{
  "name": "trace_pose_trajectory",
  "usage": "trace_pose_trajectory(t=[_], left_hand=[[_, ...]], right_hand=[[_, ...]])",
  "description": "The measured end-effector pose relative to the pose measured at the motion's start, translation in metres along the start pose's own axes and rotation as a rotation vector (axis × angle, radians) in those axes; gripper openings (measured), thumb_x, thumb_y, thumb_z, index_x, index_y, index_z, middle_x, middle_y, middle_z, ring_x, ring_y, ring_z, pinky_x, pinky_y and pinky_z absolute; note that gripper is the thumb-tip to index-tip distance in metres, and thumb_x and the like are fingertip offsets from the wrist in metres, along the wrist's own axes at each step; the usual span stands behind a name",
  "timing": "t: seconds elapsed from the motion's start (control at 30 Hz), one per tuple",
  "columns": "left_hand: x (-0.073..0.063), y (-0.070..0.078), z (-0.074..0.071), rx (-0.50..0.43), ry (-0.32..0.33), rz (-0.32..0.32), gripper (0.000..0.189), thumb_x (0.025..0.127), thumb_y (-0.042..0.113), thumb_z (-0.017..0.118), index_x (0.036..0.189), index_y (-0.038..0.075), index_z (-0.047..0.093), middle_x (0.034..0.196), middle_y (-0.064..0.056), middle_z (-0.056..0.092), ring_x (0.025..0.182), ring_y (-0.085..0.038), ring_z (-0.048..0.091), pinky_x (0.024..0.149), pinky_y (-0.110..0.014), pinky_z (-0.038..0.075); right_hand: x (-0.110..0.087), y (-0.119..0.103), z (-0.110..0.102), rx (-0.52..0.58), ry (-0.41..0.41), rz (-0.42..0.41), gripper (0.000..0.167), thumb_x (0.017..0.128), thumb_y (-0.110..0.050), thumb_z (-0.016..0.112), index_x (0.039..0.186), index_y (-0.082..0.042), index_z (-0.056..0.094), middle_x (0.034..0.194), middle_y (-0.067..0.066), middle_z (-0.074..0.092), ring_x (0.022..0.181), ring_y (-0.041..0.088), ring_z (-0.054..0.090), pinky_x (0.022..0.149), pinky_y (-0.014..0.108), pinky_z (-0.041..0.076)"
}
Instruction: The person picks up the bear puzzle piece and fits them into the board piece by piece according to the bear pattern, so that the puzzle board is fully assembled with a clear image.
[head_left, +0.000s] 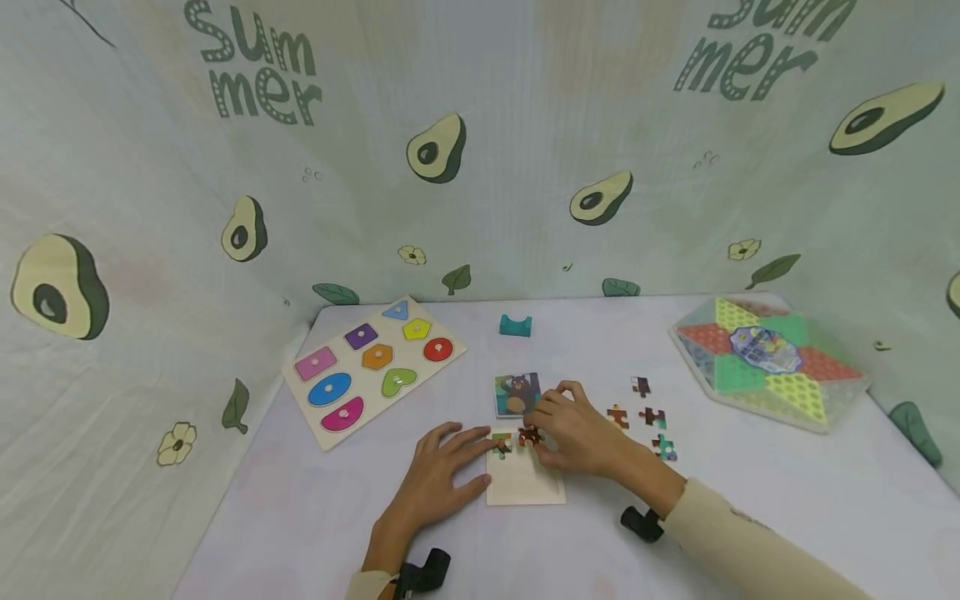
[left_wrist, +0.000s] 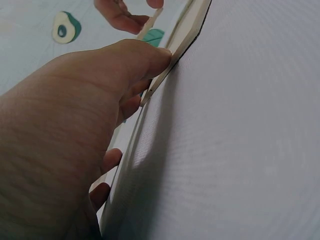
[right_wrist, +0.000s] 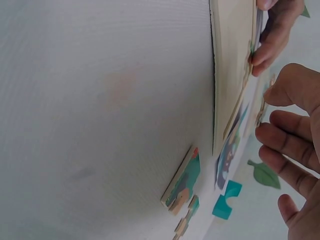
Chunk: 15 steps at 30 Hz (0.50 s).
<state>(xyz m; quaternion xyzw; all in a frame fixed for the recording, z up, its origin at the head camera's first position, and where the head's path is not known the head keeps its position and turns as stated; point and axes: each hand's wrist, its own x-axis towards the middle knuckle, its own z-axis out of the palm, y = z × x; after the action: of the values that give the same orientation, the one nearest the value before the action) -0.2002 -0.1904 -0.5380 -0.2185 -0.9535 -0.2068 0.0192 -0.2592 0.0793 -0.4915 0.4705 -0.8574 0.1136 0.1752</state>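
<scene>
A pale wooden puzzle tray (head_left: 525, 490) lies in front of me, a green and orange jigsaw piece (head_left: 507, 442) in its upper left corner. My left hand (head_left: 438, 477) spreads along the tray's left side. Its index fingertip touches that piece, and the thumb rests at the tray's edge, as the left wrist view also shows. Over the tray's upper right, my right hand (head_left: 573, 429) pinches a dark brown jigsaw piece (head_left: 528, 437) between thumb and fingers; the left wrist view shows this piece (left_wrist: 151, 23) tilted above the tray. Directly beyond lies a bear picture card (head_left: 517, 394).
Several loose jigsaw pieces (head_left: 652, 417) lie right of my right hand. A shape puzzle board (head_left: 397, 358) sits at the back left. A clear case of coloured pieces (head_left: 772, 362) lies at the back right, and a teal arched block (head_left: 515, 326) stands at the back middle.
</scene>
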Motion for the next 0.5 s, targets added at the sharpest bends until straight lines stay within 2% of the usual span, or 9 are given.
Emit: trace_pose_trajectory(t=[0.2, 0.5], left_hand=[[0.000, -0.001, 0.000, 0.009, -0.004, -0.002, 0.050, 0.094, 0.050, 0.062, 0.142, 0.038, 0.057, 0.151, 0.016, 0.045, 0.143, -0.026, 0.029, 0.114, -0.058, 0.021], [0.000, -0.003, -0.001, -0.008, 0.013, 0.033, 0.050, 0.095, 0.050, 0.062, 0.142, 0.035, 0.057, 0.151, 0.014, 0.045, 0.143, -0.027, 0.030, 0.113, -0.058, 0.022]], right_hand=[[0.002, 0.000, 0.004, -0.013, -0.016, 0.001, 0.027, 0.080, -0.027, 0.080, 0.102, -0.015, 0.072, 0.098, -0.004, 0.068, 0.098, 0.018, 0.058, 0.097, 0.051, 0.037], [0.002, -0.001, 0.013, -0.031, -0.014, -0.012, 0.026, 0.079, -0.026, 0.079, 0.102, -0.016, 0.073, 0.100, -0.003, 0.069, 0.098, 0.018, 0.060, 0.095, 0.051, 0.039]])
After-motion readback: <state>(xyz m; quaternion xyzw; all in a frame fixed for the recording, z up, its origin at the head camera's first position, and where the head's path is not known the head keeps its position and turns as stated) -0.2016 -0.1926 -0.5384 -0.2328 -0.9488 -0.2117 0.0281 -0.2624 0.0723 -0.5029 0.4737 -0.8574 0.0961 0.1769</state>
